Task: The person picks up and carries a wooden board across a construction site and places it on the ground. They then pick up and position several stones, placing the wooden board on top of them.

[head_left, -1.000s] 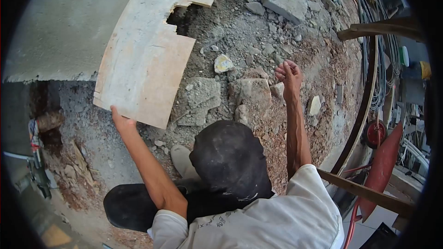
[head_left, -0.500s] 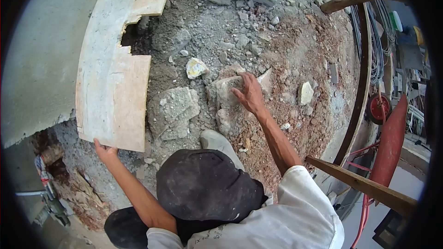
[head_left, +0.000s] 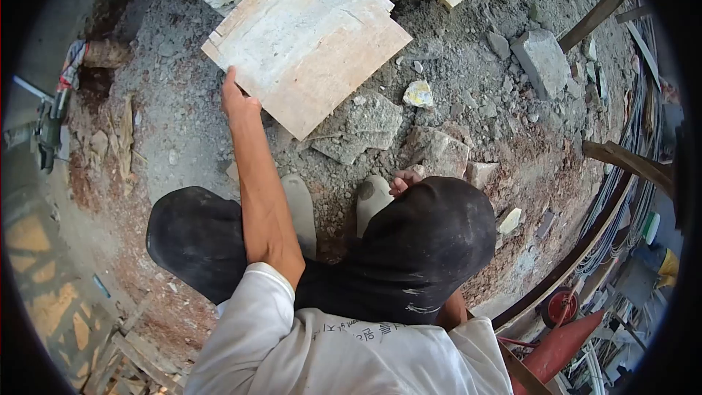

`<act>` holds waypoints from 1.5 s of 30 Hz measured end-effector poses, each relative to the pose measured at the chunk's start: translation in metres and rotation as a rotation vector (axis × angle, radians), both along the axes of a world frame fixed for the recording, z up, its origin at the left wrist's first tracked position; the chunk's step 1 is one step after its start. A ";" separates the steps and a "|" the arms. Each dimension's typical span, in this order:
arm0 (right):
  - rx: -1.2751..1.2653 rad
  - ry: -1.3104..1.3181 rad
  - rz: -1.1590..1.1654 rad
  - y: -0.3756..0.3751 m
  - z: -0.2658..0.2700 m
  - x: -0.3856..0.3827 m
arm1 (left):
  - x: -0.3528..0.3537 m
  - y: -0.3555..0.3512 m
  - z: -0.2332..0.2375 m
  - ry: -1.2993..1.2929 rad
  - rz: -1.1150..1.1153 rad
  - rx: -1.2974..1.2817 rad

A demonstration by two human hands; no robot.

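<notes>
My left hand (head_left: 240,99) grips the near left edge of a long plywood board (head_left: 322,47), thumb on its top face. The board is dusty, with a jagged notch broken out of its right side. My right hand (head_left: 404,181) shows only partly beyond my right knee, its fingers loosely bent and apart, with no object visible in them. It is nearest to a large rough stone (head_left: 436,150) and my right shoe (head_left: 373,201). Another broken concrete slab (head_left: 362,128) lies just off the board's near corner.
Rubble covers the ground, with a yellow-marked stone (head_left: 418,93) and a concrete block (head_left: 541,62). Wooden props (head_left: 629,164) and cable bundles line the right side, near a red wheelbarrow (head_left: 559,351). A green power tool (head_left: 50,128) lies at left.
My view has turned, so the scene sits rotated and shifted. My right hand has drawn back from the large stone toward my knee. My left hand still holds the board's edge.
</notes>
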State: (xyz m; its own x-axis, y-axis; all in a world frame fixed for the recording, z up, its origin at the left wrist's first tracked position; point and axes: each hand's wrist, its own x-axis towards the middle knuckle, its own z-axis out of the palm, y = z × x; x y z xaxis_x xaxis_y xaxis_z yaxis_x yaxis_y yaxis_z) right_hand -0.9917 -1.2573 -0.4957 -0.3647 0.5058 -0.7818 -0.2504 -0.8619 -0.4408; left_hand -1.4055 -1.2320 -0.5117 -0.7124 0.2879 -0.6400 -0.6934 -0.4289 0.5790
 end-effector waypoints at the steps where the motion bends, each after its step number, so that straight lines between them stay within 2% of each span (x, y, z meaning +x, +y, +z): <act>1: 0.173 -0.117 0.297 0.005 -0.010 -0.012 | -0.001 0.002 -0.003 -0.003 0.027 0.004; 2: 0.338 -0.230 0.599 0.013 -0.017 -0.024 | -0.003 0.002 -0.008 -0.004 0.056 0.004; 3: 0.335 -0.245 0.612 0.022 -0.014 -0.038 | -0.006 0.002 -0.019 0.043 0.074 0.033; 6: 0.442 -0.127 0.532 0.050 0.014 -0.089 | 0.003 0.006 -0.024 0.047 0.059 0.090; 8: 0.405 -0.106 0.551 0.064 0.015 -0.122 | 0.011 0.008 -0.015 0.206 0.164 -0.100; 9: 0.407 -0.121 0.558 0.064 0.023 -0.139 | 0.015 0.009 -0.003 0.173 0.210 -0.243; 13: 0.462 -0.111 0.644 0.066 0.031 -0.162 | 0.019 0.007 0.004 0.122 0.223 -0.147; 14: 0.486 -0.019 0.651 0.069 0.031 -0.166 | 0.021 0.006 0.011 0.091 0.226 -0.106; 15: 0.512 0.071 0.649 0.071 0.038 -0.171 | 0.022 0.008 0.010 0.105 0.220 -0.217; 18: 0.411 0.111 0.463 0.063 0.051 -0.175 | 0.043 0.007 0.008 0.307 0.204 -0.247; 19: 0.403 0.122 0.445 0.063 0.050 -0.175 | 0.061 0.005 0.019 0.286 0.174 -0.228; 21: 0.404 0.133 0.418 0.065 0.048 -0.178 | 0.092 -0.010 0.047 0.026 -0.108 -0.539; 22: 0.414 0.123 0.436 0.069 0.041 -0.175 | 0.101 -0.011 0.044 0.028 -0.157 -0.541; 24: 0.449 0.116 0.432 0.066 0.047 -0.173 | 0.111 -0.009 0.032 0.076 -0.094 -0.342; 25: 0.487 0.030 0.500 0.066 0.050 -0.172 | 0.103 -0.013 0.048 -0.092 -0.147 -0.302; 26: 0.510 -0.057 0.571 0.064 0.058 -0.172 | 0.103 -0.013 0.054 -0.094 -0.147 -0.277; 27: 0.609 -0.260 0.671 0.061 0.067 -0.167 | 0.103 -0.014 0.055 -0.098 -0.145 -0.263; 28: 0.666 -0.382 0.760 0.059 0.070 -0.154 | 0.103 -0.013 0.049 -0.101 -0.180 -0.386; 30: 0.564 -0.386 0.693 0.047 0.077 -0.130 | 0.106 -0.014 0.042 -0.092 -0.196 -0.348; 31: 0.496 -0.501 0.755 0.033 0.081 -0.123 | 0.105 -0.013 0.040 -0.075 -0.172 -0.324; 32: 0.396 -0.428 0.949 0.015 0.085 -0.115 | 0.104 -0.010 0.038 -0.054 -0.142 -0.297; 33: 0.274 -0.135 1.188 0.001 0.107 -0.117 | 0.104 -0.007 0.037 -0.078 -0.140 -0.340; 34: -0.061 -0.076 1.263 -0.005 0.121 -0.117 | 0.104 -0.005 0.036 -0.086 -0.138 -0.343; 35: -0.001 -0.255 1.358 -0.005 0.143 -0.130 | 0.102 -0.005 0.041 -0.113 -0.140 -0.365; 36: -0.010 -0.255 1.323 -0.002 0.153 -0.133 | 0.103 -0.005 0.048 -0.134 -0.164 -0.386; 37: 0.016 -0.244 1.385 -0.001 0.161 -0.129 | 0.103 -0.006 0.059 -0.163 -0.166 -0.377; 38: 0.048 -0.239 1.446 -0.003 0.164 -0.121 | 0.104 -0.005 0.045 -0.158 -0.179 -0.408; 40: 0.154 -0.218 1.422 0.006 0.145 -0.100 | 0.101 -0.003 0.055 -0.150 -0.176 -0.374; 41: 0.195 -0.219 1.470 0.013 0.140 -0.094 | 0.105 -0.002 0.057 -0.155 -0.117 -0.310; 42: 0.238 -0.218 1.528 0.021 0.134 -0.090 | 0.104 -0.002 0.058 -0.128 -0.137 -0.351; 44: 0.304 -0.195 1.569 0.039 0.124 -0.091 | 0.103 -0.002 0.045 -0.088 -0.113 -0.201; 45: 0.327 -0.097 1.560 0.040 0.119 -0.094 | 0.101 -0.002 0.042 -0.072 -0.128 -0.204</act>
State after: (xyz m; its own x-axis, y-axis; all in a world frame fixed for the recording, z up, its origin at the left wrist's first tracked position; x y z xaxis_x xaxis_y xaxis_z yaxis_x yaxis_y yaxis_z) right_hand -1.0860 -1.2171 -0.3763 -0.6195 -0.1549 -0.7696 0.7849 -0.1048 -0.6107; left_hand -1.3044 -1.2337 -0.4696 -0.6292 0.2326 -0.7417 -0.7770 -0.2143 0.5919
